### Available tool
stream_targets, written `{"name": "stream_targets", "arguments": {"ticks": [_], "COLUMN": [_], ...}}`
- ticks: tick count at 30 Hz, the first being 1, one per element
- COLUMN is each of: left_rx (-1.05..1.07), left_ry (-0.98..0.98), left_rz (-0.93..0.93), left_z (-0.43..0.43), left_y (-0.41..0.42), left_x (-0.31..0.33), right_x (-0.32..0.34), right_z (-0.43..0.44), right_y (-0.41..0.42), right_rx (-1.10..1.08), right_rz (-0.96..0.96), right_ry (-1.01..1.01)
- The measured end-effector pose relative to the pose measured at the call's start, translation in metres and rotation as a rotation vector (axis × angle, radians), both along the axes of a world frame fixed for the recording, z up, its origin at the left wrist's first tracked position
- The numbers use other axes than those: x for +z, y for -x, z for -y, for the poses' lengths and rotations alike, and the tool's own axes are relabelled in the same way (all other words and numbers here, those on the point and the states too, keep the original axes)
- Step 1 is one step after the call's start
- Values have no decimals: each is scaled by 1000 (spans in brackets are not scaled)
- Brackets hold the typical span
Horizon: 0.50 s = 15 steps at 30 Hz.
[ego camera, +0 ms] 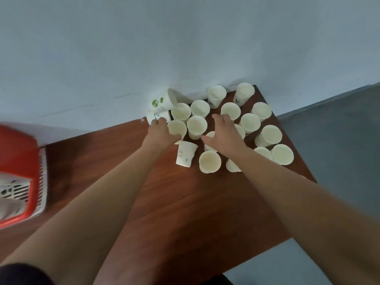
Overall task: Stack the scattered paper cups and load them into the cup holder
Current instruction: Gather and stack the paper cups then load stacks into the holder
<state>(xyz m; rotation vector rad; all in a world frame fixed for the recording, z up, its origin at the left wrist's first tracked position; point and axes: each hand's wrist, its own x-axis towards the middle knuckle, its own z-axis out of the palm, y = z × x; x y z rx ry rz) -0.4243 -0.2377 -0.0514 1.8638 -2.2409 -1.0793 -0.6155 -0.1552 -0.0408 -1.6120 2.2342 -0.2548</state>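
Pale wall behind, the brown counter point(185, 202) carries a red basket point(22, 161) at far left, then the left hand point(159, 130) closing loosely on a tipped cup point(157, 117), the right hand point(223, 130) spread over empty upright paper cups point(197, 127); stacking seems barely begun, so nesting comes next.

Bare forearms, perhaps dark sleeve point(18, 273).

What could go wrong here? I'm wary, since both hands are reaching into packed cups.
The right hand spreads over tightly packed upright cups; a brush could topple several. Cups near the table edge, like the corner cup, might fall off. The left hand could nudge the tipped cups.
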Motion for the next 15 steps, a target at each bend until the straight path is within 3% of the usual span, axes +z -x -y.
{"name": "stream_targets", "arguments": {"ticks": [7, 15], "left_rx": [-3, -9], "left_ry": [41, 165], "left_rz": [79, 62], "left_z": [15, 6], "left_y": [28, 13], "left_x": [-45, -53], "right_x": [-44, -64], "right_z": [42, 54], "right_y": [-5, -15], "right_rx": [114, 160], "right_rz": [-59, -106], "right_ry": [-63, 12]}}
